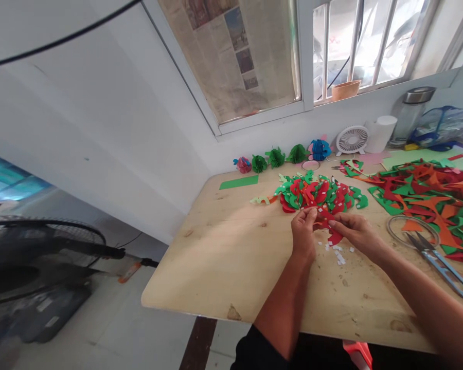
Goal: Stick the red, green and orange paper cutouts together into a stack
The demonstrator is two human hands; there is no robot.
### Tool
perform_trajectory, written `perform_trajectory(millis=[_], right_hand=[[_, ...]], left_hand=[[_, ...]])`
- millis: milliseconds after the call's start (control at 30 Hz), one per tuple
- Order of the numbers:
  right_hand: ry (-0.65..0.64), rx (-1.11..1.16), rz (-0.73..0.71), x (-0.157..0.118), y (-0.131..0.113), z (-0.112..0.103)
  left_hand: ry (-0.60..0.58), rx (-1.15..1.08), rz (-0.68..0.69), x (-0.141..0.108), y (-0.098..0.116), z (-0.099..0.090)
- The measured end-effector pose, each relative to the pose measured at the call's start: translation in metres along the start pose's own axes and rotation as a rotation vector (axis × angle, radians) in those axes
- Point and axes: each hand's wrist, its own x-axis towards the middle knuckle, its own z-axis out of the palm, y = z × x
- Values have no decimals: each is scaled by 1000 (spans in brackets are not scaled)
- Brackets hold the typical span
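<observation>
Between both hands is a red paper cutout point(335, 237) with small white squares on it. My left hand point(304, 226) pinches its left side, fingers closed. My right hand point(351, 229) has thumb and fingers closed on its right side. Just beyond them lies a pile of green and red paper cutouts point(301, 191), many bearing little white squares. Several loose white paper squares point(340, 257) are scattered on the wooden table point(216, 257) below the hands. The fingertips partly cover the cutout.
Thread snips point(443, 264) and a ring of clear tape or wire point(390, 226) lie at right, beside a heap of paper scraps point(440, 198). Folded paper figures point(277, 157), a small white fan point(352, 140) and a glass bottle point(409, 115) line the wall. A green paper strip point(238, 182) lies back left.
</observation>
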Motion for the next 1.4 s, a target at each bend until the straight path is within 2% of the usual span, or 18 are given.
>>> perform_trajectory(millis=[167,533,700,833,1100,1400], right_hand=[[28,75,9,2,2,-3],[-13,310,109,2,11,-3],[-21,557,216,2,10,-6],[-68,705,235,2,9,-7],[-86,795,250,1,9,-6],[-100,835,263,0,7,-7]], left_hand=[[-64,96,-34,-3,-4,2],[-101,148,51,-6,-3,1],[-249,189,108,-9,3,1],[-324,213,131,-9,3,0],[-352,281,182,-8,2,-3],[-289,271,227,-5,1,-5]])
